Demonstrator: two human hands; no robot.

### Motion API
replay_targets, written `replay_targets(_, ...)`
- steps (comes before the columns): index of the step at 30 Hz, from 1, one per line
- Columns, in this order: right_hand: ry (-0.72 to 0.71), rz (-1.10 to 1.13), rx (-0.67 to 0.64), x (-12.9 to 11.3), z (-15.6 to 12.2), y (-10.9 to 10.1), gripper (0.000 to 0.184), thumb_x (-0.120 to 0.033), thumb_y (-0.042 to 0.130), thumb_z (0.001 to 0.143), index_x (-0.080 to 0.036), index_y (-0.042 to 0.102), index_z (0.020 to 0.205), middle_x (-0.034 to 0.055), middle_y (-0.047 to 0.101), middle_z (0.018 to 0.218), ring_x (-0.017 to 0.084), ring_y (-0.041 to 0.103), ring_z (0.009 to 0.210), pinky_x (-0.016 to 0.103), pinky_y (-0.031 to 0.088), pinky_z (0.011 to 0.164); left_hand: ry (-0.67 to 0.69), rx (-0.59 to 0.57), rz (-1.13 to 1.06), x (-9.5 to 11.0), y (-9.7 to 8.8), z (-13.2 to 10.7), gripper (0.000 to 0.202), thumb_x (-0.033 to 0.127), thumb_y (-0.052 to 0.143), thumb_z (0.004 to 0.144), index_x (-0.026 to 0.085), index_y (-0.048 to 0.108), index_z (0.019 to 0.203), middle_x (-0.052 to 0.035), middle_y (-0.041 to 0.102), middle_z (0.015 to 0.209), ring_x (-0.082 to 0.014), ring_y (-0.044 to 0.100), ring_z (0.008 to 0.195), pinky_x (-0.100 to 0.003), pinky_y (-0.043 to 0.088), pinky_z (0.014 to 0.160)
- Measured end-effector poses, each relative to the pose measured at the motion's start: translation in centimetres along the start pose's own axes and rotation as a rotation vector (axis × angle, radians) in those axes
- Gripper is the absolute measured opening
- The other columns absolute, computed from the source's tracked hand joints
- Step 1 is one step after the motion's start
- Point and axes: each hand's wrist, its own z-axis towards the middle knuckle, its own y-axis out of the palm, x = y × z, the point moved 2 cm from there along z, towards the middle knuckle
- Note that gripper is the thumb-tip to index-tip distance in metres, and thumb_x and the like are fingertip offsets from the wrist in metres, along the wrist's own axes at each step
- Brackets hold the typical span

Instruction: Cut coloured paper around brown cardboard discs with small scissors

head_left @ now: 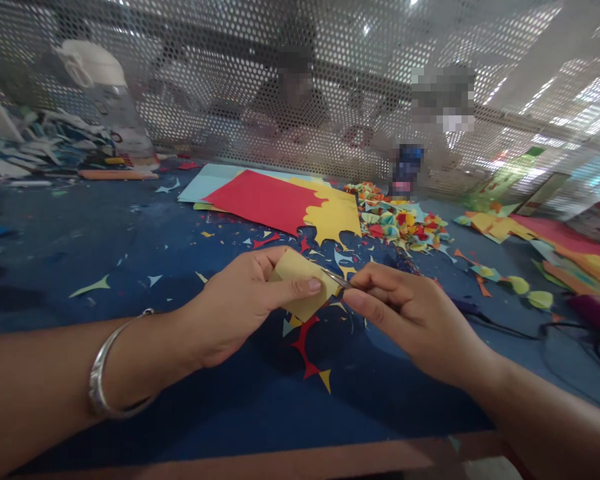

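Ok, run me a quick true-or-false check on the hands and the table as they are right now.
1. The left hand pinches a folded piece of yellow paper. True.
2. The right hand is empty. False: it holds scissors, with the blade tips at the paper's edge.
3. A silver bangle sits on the left wrist. True.
4. The table is white and has only whole sheets on it. False: its surface is blue and strewn with small paper scraps.
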Motion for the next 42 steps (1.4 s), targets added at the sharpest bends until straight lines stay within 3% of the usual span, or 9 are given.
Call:
replay_targets(22,0.011,-0.02,-0.031,0.31,0.1,0.12,0.035,-0.049,0.052,0.1,-0.02,0.059,0.083,-0.0033,0.046,0.069,0.011,0.04,0.06,0.026,0.032,0.054,-0.032,0.01,0.057,-0.11,-0.06,-0.05,0.024,0.035,0.084,0.075,0.016,0.072,0.081,0.0,0.072,0.074,-0.0118,0.061,0.067,-0.023,0.046,0.063)
replay_targets(31,0.028,-0.002,-0.035,0.31,0.18,0.21,0.036,-0.051,0.052,0.099,-0.019,0.058,0.081,-0.0046,0.042,0.066,0.01,0.035,0.057,0.025,0.028,0.051,-0.069,0.0,0.025,-0.16,0.12,-0.11,0.028,0.035,0.087,0.071,0.015,0.071,0.082,0.0007,0.072,0.074,-0.0109,0.062,0.067,-0.023,0.047,0.064)
replay_targets(42,0.018,-0.019,-0.027,0.38,0.17,0.28,0.036,-0.05,0.051,0.099,-0.019,0.059,0.082,-0.004,0.045,0.067,0.01,0.038,0.059,0.026,0.029,0.052,-0.107,-0.016,0.0,0.01,0.29,0.07,0.018,0.025,0.085,0.071,0.015,0.073,0.078,0.0008,0.072,0.072,-0.0105,0.06,0.065,-0.021,0.046,0.06)
